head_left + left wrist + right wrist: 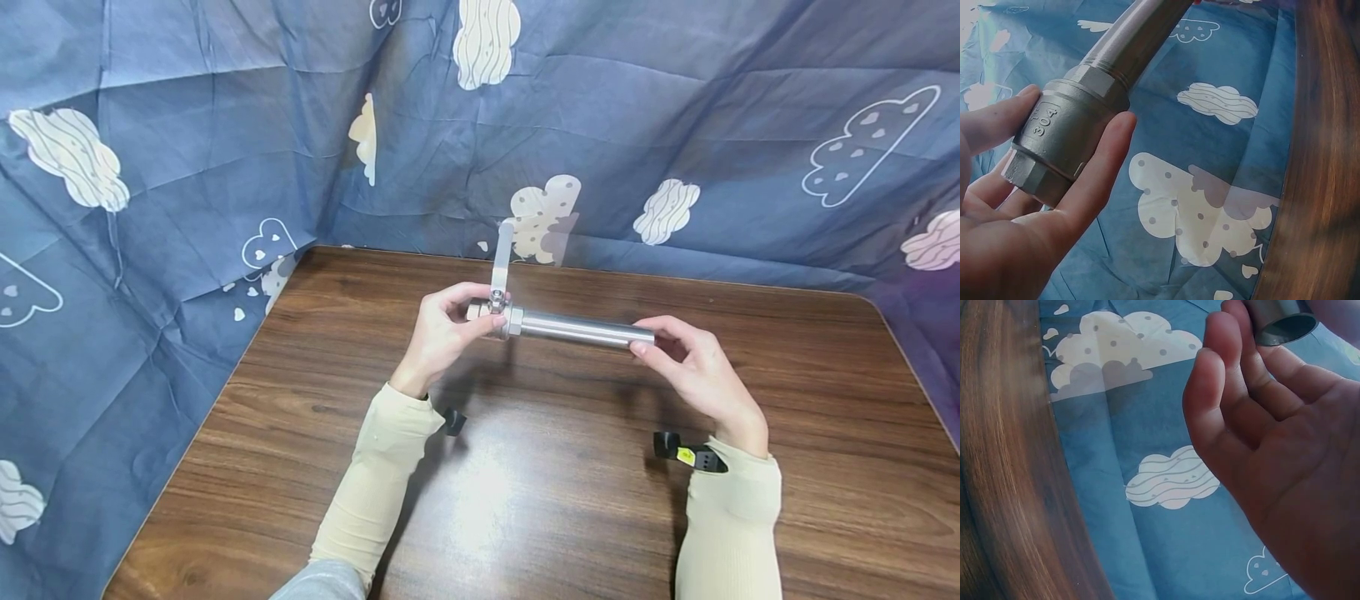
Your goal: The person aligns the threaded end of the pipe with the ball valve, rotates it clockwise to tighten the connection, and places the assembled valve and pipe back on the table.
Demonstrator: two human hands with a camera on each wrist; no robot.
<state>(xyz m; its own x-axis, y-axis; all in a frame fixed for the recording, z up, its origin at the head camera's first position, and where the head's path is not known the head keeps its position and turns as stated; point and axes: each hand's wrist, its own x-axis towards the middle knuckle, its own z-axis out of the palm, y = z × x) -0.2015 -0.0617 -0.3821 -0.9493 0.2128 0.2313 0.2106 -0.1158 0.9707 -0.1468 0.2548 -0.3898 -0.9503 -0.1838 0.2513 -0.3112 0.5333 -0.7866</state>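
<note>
Both hands hold up a metal ball valve joined to a straight pipe, above the table. My left hand [442,329] grips the ball valve [1060,134] by its body, thumb on one side and fingers on the other; "304" is cast on the metal. Its flat lever handle [502,258] points away toward the curtain. From the valve's hex end the shiny steel pipe [577,327] runs to the right. At the pipe's far end my right hand [701,371] pinches it between thumb and fingers. The right wrist view shows the pipe's open end [1285,328] close to the fingers.
A brown wood-grain table [300,467] lies below the hands. Behind it and to the left hangs a blue curtain [615,117] printed with clouds. A black wrist camera [686,452] is strapped at the right cuff, another [453,421] at the left.
</note>
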